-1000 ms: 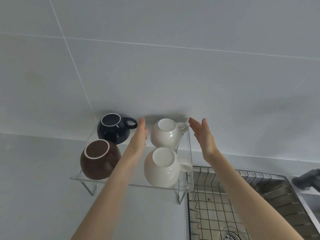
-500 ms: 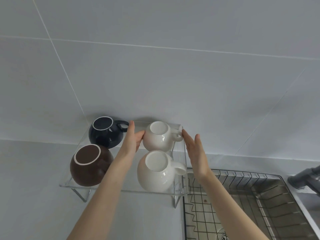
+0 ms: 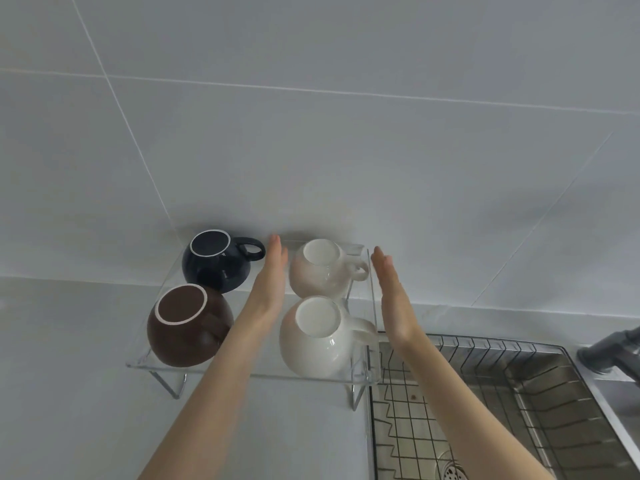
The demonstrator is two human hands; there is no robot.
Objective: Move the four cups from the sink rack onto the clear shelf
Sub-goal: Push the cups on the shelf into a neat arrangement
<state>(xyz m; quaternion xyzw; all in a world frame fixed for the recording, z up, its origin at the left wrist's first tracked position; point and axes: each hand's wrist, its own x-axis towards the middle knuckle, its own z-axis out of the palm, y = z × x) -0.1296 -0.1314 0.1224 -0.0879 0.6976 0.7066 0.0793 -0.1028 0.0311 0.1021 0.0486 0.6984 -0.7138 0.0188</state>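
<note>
Several cups stand upside down on the clear shelf (image 3: 194,370): a dark blue cup (image 3: 216,261) at the back left, a brown cup (image 3: 185,330) in front of it, a white cup (image 3: 320,268) at the back right and a larger white cup (image 3: 318,337) at the front right. My left hand (image 3: 272,275) is flat and open between the dark blue cup and the back white cup, holding nothing. My right hand (image 3: 391,289) is flat and open to the right of the white cups, over the shelf's right edge. Neither hand grips a cup.
The wire sink rack (image 3: 485,393) lies in the steel sink at the lower right, with no cups on it. A grey tap (image 3: 609,351) sticks in from the right edge. A tiled wall rises right behind the shelf.
Half a second ago my left hand touched the back white cup; it has now let go and both hands stand apart from the cups, fingers straight.
</note>
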